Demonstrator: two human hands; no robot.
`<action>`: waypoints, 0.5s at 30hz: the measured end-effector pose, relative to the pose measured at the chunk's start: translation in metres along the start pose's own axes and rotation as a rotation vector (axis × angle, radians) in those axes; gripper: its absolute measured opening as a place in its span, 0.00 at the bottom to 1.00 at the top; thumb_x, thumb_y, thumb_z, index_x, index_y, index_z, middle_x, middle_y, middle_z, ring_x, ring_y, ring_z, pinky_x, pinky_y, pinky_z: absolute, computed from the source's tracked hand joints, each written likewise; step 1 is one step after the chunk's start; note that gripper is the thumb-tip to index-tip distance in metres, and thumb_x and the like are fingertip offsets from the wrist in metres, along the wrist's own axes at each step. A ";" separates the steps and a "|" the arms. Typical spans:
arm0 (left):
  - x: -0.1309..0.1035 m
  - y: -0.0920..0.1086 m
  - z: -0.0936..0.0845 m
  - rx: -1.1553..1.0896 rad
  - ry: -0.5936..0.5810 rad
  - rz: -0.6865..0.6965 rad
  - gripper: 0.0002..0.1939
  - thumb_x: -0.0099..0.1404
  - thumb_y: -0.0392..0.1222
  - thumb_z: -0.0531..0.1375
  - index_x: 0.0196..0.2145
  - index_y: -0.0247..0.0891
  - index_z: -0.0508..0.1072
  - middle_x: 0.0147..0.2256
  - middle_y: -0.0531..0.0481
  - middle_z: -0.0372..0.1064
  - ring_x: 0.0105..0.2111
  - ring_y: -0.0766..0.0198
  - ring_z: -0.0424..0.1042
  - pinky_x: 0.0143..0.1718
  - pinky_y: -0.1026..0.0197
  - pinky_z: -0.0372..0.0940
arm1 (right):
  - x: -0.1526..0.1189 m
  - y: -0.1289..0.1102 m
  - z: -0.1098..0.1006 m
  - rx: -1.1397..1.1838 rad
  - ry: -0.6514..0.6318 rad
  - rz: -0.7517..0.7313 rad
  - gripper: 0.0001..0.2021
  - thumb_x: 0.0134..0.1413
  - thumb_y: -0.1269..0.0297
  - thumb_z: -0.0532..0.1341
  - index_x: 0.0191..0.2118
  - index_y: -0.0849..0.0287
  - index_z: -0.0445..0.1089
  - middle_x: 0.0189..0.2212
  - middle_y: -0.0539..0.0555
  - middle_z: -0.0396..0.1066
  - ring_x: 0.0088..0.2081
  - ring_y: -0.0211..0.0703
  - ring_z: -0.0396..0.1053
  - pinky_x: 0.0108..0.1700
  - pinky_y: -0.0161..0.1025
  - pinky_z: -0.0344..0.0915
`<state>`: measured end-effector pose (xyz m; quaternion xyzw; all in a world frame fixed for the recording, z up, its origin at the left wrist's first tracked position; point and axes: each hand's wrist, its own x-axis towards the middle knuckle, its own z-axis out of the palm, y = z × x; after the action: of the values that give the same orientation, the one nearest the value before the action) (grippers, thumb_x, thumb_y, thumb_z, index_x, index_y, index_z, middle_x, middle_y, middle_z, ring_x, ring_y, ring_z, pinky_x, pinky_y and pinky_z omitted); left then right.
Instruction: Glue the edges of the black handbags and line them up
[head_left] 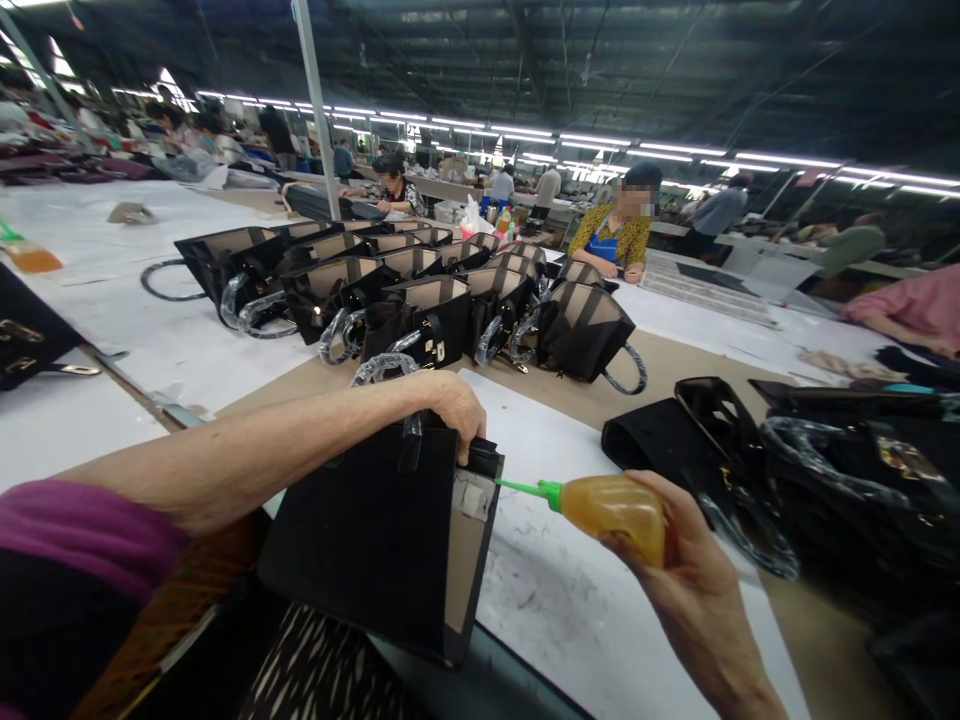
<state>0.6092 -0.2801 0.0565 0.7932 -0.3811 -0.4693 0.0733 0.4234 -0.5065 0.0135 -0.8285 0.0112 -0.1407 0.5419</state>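
A black handbag [360, 540] with a beige inner side leans at the table's near edge, close to my lap. My left hand [456, 405] reaches over its top and is closed on a dark flap [484, 460] at the bag's upper corner. In my right hand [686, 560] lies a squeeze bottle [615, 510] of amber liquid, tilted sideways, its thin green nozzle pointing left. The nozzle's tip meets or nearly meets the bag's edge just below the flap; I cannot tell if it touches. A clear-wrapped handle [386, 368] shows behind my left forearm.
Rows of black handbags [420, 315] with wrapped handles stand across the table [540, 600]. More black bags [862, 470] lie to the right. Another amber bottle [34, 258] is at far left. A co-worker in a yellow top [592, 235] leans on the far side.
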 end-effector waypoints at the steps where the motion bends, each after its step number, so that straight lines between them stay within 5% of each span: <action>1: -0.001 0.001 0.000 0.012 -0.023 -0.017 0.10 0.42 0.39 0.66 0.27 0.41 0.78 0.20 0.55 0.72 0.22 0.64 0.68 0.27 0.65 0.64 | 0.000 -0.001 0.000 0.028 -0.003 0.017 0.26 0.44 0.56 0.67 0.50 0.51 0.61 0.41 0.52 0.68 0.38 0.47 0.68 0.40 0.38 0.65; 15: 0.000 0.005 0.001 0.026 -0.047 -0.009 0.10 0.43 0.40 0.66 0.28 0.41 0.78 0.19 0.56 0.71 0.22 0.65 0.66 0.25 0.66 0.63 | -0.001 0.006 -0.001 0.015 -0.091 0.030 0.25 0.44 0.56 0.67 0.49 0.50 0.61 0.41 0.49 0.66 0.37 0.42 0.67 0.40 0.33 0.64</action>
<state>0.6060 -0.2837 0.0580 0.7846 -0.3852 -0.4830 0.0519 0.4226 -0.5096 0.0077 -0.8296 -0.0023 -0.0949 0.5503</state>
